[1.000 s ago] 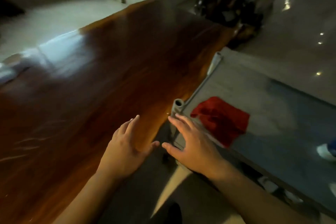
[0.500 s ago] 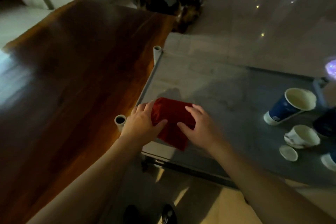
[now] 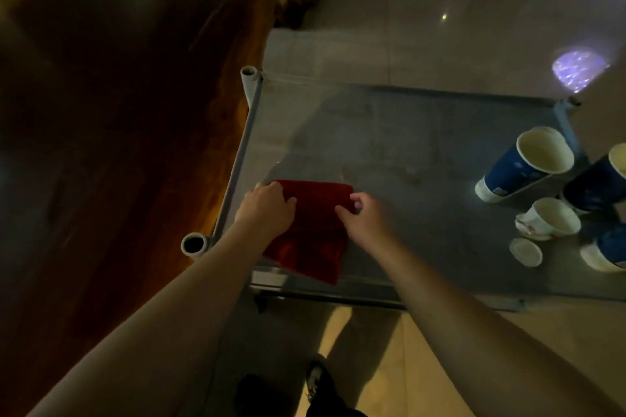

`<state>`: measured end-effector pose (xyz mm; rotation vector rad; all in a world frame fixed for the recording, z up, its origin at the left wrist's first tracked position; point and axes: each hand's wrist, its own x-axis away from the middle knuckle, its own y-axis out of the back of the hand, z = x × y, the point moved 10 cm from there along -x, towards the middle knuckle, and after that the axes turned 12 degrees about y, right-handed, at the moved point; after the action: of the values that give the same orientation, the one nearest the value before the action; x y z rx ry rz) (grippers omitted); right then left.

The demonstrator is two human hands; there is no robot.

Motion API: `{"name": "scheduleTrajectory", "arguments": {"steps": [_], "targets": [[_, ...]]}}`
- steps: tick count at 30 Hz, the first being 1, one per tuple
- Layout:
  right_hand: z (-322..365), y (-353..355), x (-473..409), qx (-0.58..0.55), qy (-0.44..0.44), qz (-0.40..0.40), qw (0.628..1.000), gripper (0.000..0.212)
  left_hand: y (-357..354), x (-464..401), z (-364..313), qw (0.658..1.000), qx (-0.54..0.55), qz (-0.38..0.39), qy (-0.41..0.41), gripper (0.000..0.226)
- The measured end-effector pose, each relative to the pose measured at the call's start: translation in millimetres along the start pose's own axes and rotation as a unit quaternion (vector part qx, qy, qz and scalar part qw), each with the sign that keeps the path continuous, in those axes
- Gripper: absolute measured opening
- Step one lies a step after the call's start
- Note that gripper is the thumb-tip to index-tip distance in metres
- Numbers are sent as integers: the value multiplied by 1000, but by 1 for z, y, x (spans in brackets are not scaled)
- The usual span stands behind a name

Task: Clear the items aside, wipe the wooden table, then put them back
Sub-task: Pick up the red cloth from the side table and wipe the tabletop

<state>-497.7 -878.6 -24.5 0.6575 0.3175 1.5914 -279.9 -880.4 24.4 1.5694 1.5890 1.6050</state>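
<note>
Both hands have closed on the cloth (image 3: pixel 310 230): left hand (image 3: pixel 266 208) and right hand (image 3: pixel 364 217) pinch its far edge. Risk: folds slipping loose when lifted.

Both bare forearms reach up from the lower frame toward the center. The left hand (image 3: pixel 266 210) lies palm down, fingers curled in a closed grip. The right hand (image 3: pixel 364 215), just beside it, pinches with thumb and bent fingers.
</note>
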Motion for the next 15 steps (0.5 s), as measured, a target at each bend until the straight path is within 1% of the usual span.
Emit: {"name": "scheduleTrajectory", "arguments": {"steps": [2, 5, 7, 9, 11, 13, 15], "targets": [[-6, -1, 0, 6, -13, -19, 1000, 51, 0, -3, 3, 999, 32, 0, 32, 48], [-9, 4, -1, 7, -38, -54, 998, 36, -1, -6, 12, 992, 85, 7, 96, 61], [-9, 6, -2, 11, -56, -63, 996, 34, -3, -10, 18, 985, 112, 14, 134, 58], [-7, 4, -4, 22, -64, -62, 996, 37, -7, -14, 22, 981, 123, 31, 147, 45], [-5, 2, -5, 32, -68, -60, 995, 50, -13, -16, 22, 981, 118, 57, 143, 34], [-5, -2, -5, 32, -79, -50, 995, 59, -17, -15, 22, 981, 118, 72, 137, 35], [-7, -7, -5, 21, -93, -33, 995, 59, -20, -13, 21, 980, 126, 81, 129, 40]]}}
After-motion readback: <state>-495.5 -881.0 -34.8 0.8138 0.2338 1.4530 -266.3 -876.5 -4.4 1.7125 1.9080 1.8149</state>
